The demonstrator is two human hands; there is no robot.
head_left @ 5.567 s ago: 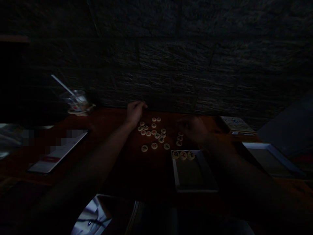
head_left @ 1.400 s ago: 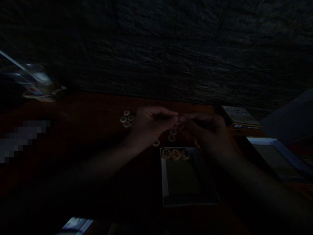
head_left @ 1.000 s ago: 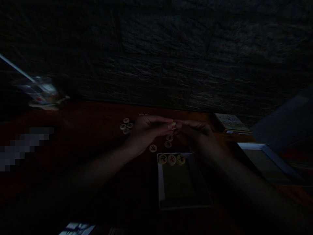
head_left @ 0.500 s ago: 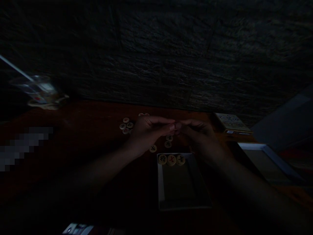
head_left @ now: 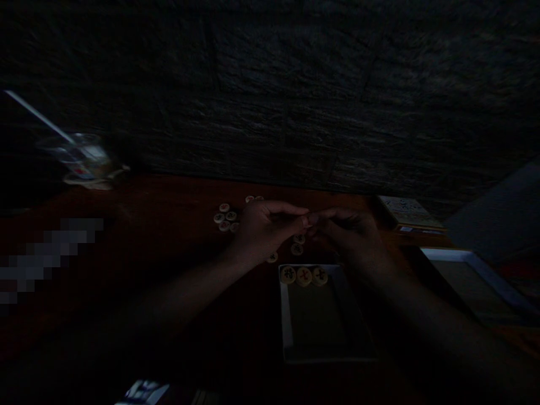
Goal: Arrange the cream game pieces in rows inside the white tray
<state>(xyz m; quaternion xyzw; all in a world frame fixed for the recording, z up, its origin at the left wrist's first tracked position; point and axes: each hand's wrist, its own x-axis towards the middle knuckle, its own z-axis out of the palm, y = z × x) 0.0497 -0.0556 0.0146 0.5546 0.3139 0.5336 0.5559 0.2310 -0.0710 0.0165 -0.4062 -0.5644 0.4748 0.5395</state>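
My left hand (head_left: 265, 228) and my right hand (head_left: 348, 233) meet at the fingertips above the dark red wooden table (head_left: 169, 214). Whatever lies between the fingertips is hidden in the dim light. Just below them sit loose round xiangqi pieces (head_left: 296, 249), and a small cluster of pieces (head_left: 224, 217) lies left of my left hand. In a white rectangular tray (head_left: 283, 315), several pieces (head_left: 304, 276) stand in a row along the far edge, nearest my right hand.
A glass with a straw (head_left: 86, 157) stands on a coaster at the far left. A patterned box or booklet (head_left: 409, 214) lies at the back right, and a second white tray (head_left: 476, 281) sits right of it. A stone wall (head_left: 270, 95) rises behind the table.
The small round piece seen between my fingertips a second ago no longer shows. The hands stay together, and the whole scene has shifted slightly right in view.
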